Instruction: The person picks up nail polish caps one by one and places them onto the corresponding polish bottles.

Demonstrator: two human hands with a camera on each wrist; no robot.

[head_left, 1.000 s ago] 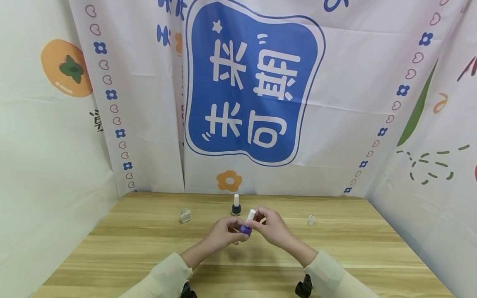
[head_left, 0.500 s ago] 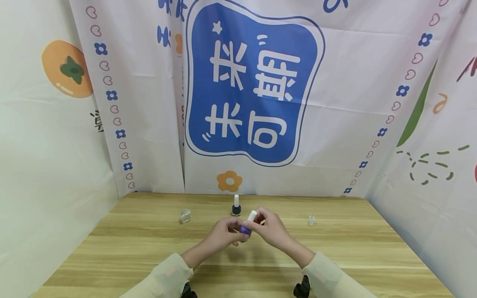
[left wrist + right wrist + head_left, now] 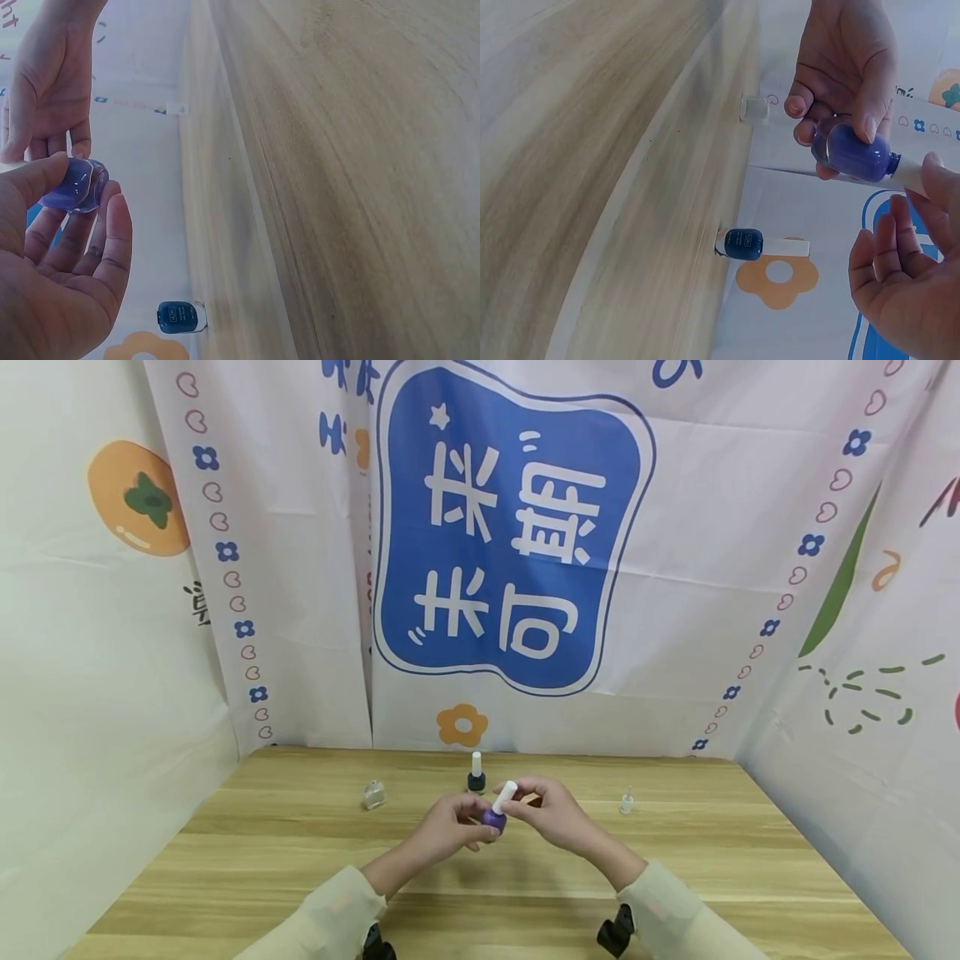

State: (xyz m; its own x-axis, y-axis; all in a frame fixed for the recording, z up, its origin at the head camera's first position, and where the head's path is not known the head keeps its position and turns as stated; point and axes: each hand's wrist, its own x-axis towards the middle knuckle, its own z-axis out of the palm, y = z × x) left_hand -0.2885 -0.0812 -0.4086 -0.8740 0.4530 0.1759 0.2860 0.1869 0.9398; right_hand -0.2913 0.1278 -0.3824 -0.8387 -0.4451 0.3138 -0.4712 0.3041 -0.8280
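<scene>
A nail polish bottle [image 3: 493,819] with purple polish is held above the table, tilted, its white cap [image 3: 506,796] pointing up and to the right. My left hand [image 3: 452,827] grips the glass body between thumb and fingers. The thumb and a finger of my right hand [image 3: 553,812] pinch the cap. In the right wrist view a short purple neck [image 3: 894,163] shows between the glass and the cap. Just behind my hands, a dark blue-green nail polish bottle [image 3: 476,781] with a white cap stands upright.
A clear glass bottle [image 3: 373,794] without a cap sits on the wooden table [image 3: 300,860] at the left. At the right stands a small white cap [image 3: 626,804] with its thin brush upward. Printed cloth [image 3: 675,635] hangs behind the table and at both sides.
My right hand has shifted slightly to the right, and more of the white cap shows. My left hand still holds the purple bottle in nearly the same place.
</scene>
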